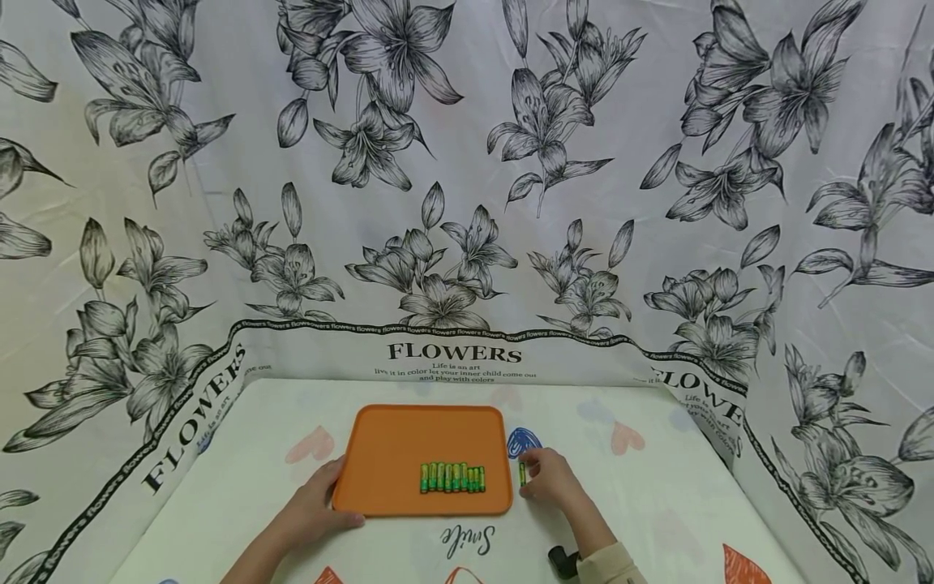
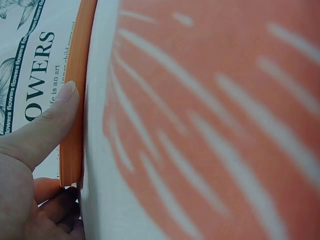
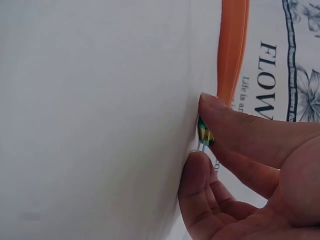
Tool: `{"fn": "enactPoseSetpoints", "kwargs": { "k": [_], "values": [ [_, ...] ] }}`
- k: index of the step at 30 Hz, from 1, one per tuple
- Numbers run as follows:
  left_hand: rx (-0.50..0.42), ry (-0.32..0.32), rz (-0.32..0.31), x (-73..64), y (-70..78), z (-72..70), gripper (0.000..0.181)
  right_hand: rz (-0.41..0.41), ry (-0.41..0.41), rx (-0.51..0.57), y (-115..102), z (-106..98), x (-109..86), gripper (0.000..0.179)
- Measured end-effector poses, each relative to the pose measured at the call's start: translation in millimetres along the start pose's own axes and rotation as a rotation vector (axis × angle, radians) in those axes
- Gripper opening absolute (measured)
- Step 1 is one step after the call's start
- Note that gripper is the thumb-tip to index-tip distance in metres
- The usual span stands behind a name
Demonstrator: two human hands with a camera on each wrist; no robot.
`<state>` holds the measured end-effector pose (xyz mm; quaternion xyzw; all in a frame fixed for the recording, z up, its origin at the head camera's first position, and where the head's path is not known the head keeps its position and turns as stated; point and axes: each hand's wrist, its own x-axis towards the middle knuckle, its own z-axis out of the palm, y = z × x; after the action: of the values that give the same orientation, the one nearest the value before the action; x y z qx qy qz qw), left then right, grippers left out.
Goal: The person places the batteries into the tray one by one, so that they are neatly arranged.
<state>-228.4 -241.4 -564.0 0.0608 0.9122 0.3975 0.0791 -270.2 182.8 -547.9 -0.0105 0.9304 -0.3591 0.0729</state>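
An orange tray [image 1: 394, 438] lies on the patterned cloth. My left hand [image 1: 315, 504] grips its near left corner, with the thumb along the front edge and the fingers at the left side. In the left wrist view the thumb rests against the outer wall of the tray [image 2: 73, 135]. Several green and yellow batteries [image 1: 445, 478] lie side by side in the tray's near right part, the smaller ones at the right end. Just right of the tray, my right hand [image 1: 549, 478] pinches a small green battery [image 3: 205, 133] between thumb and fingers, close over the cloth.
A white cloth [image 1: 620, 495] printed with hearts and the word Smile covers the table. Flower-printed curtains [image 1: 452, 162] stand behind and at both sides. A black object [image 1: 563, 561] sits by the right wrist.
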Motion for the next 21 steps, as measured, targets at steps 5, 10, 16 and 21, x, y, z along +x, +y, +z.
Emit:
{"fn": "enactPoseSetpoints", "kwargs": {
  "k": [5,10,16,21],
  "values": [
    [0.002,0.001,-0.013,-0.9,2.2,-0.1,0.121,-0.026,0.017,-0.020,1,0,-2.4,0.044],
    [-0.001,0.003,-0.019,-2.1,4.8,0.1,0.122,-0.081,0.022,0.030,0,-1,-2.7,0.047],
    [-0.001,0.005,-0.005,-2.7,3.2,0.0,0.121,-0.113,0.009,0.152,-9,-4,-2.2,0.050],
    [-0.002,-0.003,-0.004,-1.8,2.2,-0.3,0.121,-0.134,-0.009,0.182,-22,-2,-4.0,0.049]
  ]
}}
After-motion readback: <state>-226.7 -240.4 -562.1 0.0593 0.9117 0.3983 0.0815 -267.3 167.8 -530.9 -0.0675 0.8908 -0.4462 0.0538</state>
